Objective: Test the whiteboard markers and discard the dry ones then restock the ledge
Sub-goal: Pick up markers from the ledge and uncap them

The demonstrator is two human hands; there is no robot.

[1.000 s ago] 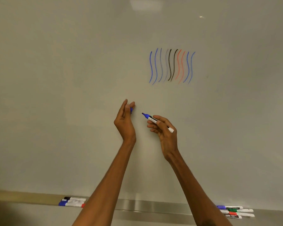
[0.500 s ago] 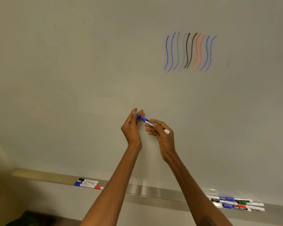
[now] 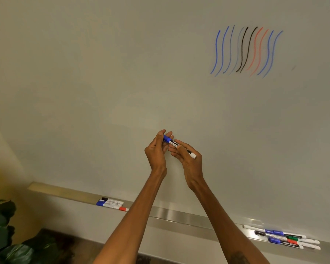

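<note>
A blue whiteboard marker with a white barrel is held in front of the whiteboard. My right hand grips the barrel. My left hand pinches the blue cap, which sits on the marker's tip. Wavy test lines in blue, grey, black and red mark the board at the upper right. On the metal ledge lie a small group of markers at the left and several markers at the right.
A dark leafy plant stands at the bottom left beside a yellowish wall. The ledge runs under both forearms along the board's lower edge.
The cap in my left hand was apart from the marker's bare tip, then came onto it. The view swung left and down, bringing the plant into sight.
</note>
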